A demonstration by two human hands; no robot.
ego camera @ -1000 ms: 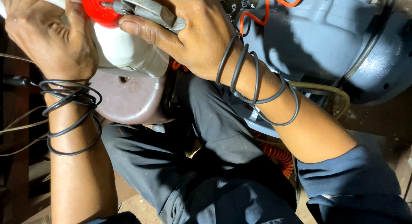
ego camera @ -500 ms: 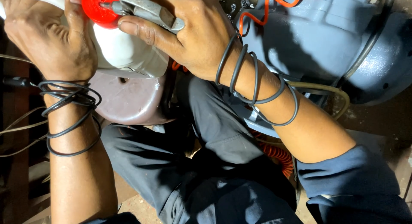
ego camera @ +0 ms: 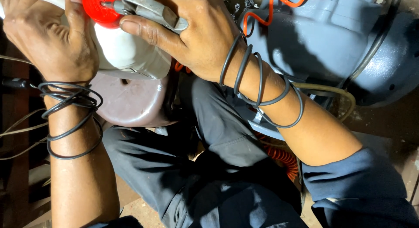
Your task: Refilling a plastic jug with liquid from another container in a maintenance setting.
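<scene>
Right now your left hand [ego camera: 52, 40] is wrapped around the white housing [ego camera: 124, 53], thumb lying up beside the red disc [ego camera: 98, 10] at its top. Your right hand [ego camera: 196, 34] is clamped on a grey metal tool [ego camera: 150, 10], index finger stretched along its underside, the tool's tip seated in the centre of the red disc. Just below the white housing sits a dull brown round cover [ego camera: 131, 103], and below that, your lap in dark grey trousers [ego camera: 209, 167]. To the right of the housing lies a large blue-grey machine casing [ego camera: 331, 40] with an orange coiled cable [ego camera: 270, 10] across it.

Keep the tool square to the disc, I'd say, and let the left hand take the twist so the housing doesn't roll. Both wrists are bent inward, forearms rising from the bottom of view, each looped with black cord [ego camera: 70, 123].
</scene>
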